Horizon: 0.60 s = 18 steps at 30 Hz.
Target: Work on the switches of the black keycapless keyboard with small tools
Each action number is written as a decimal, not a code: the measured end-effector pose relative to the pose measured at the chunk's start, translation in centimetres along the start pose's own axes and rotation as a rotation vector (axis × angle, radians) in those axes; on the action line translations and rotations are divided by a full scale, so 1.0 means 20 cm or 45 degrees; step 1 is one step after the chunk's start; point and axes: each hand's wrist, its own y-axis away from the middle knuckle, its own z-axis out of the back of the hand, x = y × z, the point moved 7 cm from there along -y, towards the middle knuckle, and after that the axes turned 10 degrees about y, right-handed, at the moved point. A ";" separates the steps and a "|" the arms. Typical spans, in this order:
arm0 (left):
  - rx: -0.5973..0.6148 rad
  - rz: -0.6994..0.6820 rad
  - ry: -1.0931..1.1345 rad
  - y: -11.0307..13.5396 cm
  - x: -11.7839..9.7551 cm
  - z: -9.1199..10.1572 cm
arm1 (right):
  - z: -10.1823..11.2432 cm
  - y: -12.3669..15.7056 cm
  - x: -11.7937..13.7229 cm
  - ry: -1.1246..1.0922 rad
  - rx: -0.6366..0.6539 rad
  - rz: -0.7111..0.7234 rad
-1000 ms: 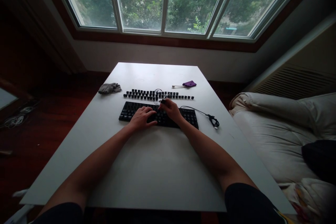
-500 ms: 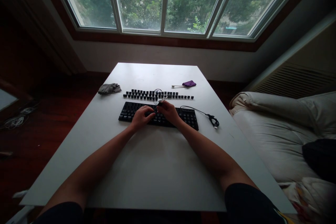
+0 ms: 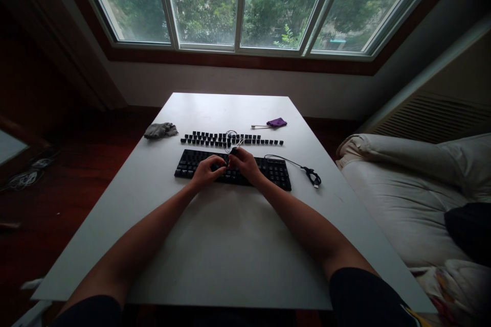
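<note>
A black keyboard (image 3: 276, 173) lies across the white table, and both of my hands meet over its middle. My right hand (image 3: 245, 163) is closed around what looks like a wire keycap puller (image 3: 240, 142), its thin pale wires sticking up past the fingers. My left hand (image 3: 207, 171) rests on the keys just to the left, fingers curled and thumb close to the right fingertips. Whatever sits between the left fingers is too small and dark to make out. Behind the keyboard, loose black keycaps (image 3: 215, 139) stand in rows.
A grey cloth (image 3: 160, 130) lies at the table's left edge. On the far right are a purple cloth pouch (image 3: 276, 122) and a thin stick with a pale tip (image 3: 259, 126). The keyboard's bundled cable (image 3: 312, 176) lies right of it. A pale sofa (image 3: 399, 204) flanks the table.
Both hands stay over the middle of the keyboard with only slight finger shifts. The whole view has moved a little.
</note>
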 end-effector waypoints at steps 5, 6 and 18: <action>0.022 0.073 0.036 0.00 0.03 -0.01 | 0.00 0.00 -0.02 -0.022 -0.008 -0.059; 0.012 0.094 0.049 0.00 0.04 -0.01 | 0.00 0.00 -0.02 -0.012 -0.021 -0.060; 0.000 0.063 0.130 0.01 0.04 -0.02 | 0.01 0.00 -0.05 0.040 -0.045 -0.140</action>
